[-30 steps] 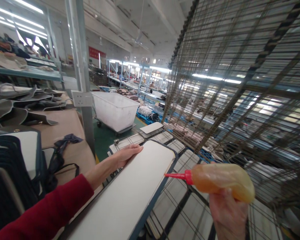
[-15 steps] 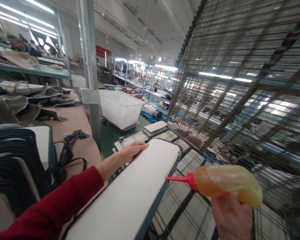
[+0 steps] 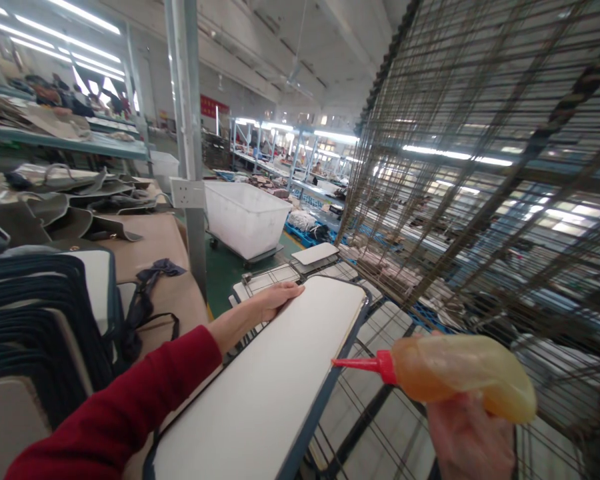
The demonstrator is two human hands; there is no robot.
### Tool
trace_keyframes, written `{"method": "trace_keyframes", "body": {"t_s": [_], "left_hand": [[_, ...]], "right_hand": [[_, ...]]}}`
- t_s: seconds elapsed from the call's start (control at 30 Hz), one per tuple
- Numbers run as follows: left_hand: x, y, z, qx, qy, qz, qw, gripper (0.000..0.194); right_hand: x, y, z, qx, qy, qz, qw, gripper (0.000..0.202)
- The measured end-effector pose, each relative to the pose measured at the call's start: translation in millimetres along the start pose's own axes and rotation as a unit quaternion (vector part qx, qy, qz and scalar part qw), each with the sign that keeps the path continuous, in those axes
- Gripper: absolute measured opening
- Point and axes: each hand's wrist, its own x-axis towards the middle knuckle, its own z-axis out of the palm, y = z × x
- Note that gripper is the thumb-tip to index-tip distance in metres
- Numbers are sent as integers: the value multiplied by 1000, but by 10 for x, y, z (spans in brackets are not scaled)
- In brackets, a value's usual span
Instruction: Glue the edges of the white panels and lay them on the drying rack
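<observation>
My left hand (image 3: 279, 300) grips the far left edge of a long white panel (image 3: 260, 373) with a dark blue border and rounded corners. The panel lies tilted over a wire rack. In my right hand (image 3: 467, 433) is a squeeze bottle (image 3: 460, 373) of amber liquid, lying sideways with its red nozzle (image 3: 357, 364) pointing left. The nozzle tip is at the panel's right edge; whether it touches I cannot tell. A thin yellowish line runs along that edge near the far corner. My right fingers are partly hidden behind the bottle.
Wire rack shelves (image 3: 375, 413) hold more white panels below, and upright wire grids (image 3: 480, 167) rise on the right. Dark-edged panels (image 3: 35, 320) are stacked at left beside a brown table (image 3: 160, 240) with grey pieces. A metal post (image 3: 187, 133) and white bin (image 3: 247, 217) stand ahead.
The whole view has shifted slightly, so things appear a little further right. The bottle's nozzle stays at about the same place by the panel's edge. Both holds are unchanged.
</observation>
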Motion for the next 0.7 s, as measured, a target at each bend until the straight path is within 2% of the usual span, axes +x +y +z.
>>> {"method": "trace_keyframes", "body": {"t_s": [0.13, 0.3, 0.43, 0.7], "left_hand": [[40, 39, 14, 4, 1, -3, 1000, 16], [98, 92, 40, 7, 2, -4, 1000, 15], [142, 123, 74, 12, 0, -6, 1000, 14], [172, 202, 130, 15, 0, -6, 1000, 17]], "right_hand": [[-20, -45, 44, 31, -8, 31, 999, 49], [-51, -55, 24, -3, 4, 37, 999, 56], [-71, -57, 15, 33, -14, 64, 997, 66], [-96, -115, 47, 72, -31, 66, 995, 61]]}}
